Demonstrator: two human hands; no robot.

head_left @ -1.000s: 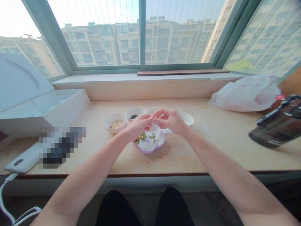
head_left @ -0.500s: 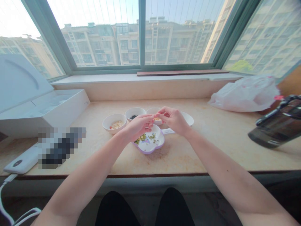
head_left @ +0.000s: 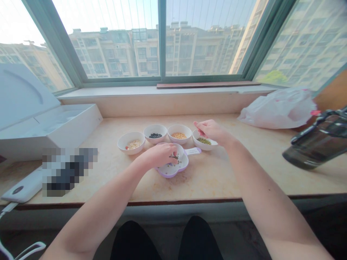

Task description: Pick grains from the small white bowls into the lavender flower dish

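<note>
Left hand (head_left: 158, 155) is pinched down into the purple-rimmed divided dish (head_left: 169, 171), right hand (head_left: 213, 131) pinched narrowly just above the white bowl of mung beans (head_left: 210, 146); any held beans cannot be made out.

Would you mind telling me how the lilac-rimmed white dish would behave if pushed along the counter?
The dish would probably slide rather than roll or tip, since it sits low and flat on the stone counter. It looks like light plastic, so it may move easily. The beans in it could spill, as its sides look shallow.
</note>
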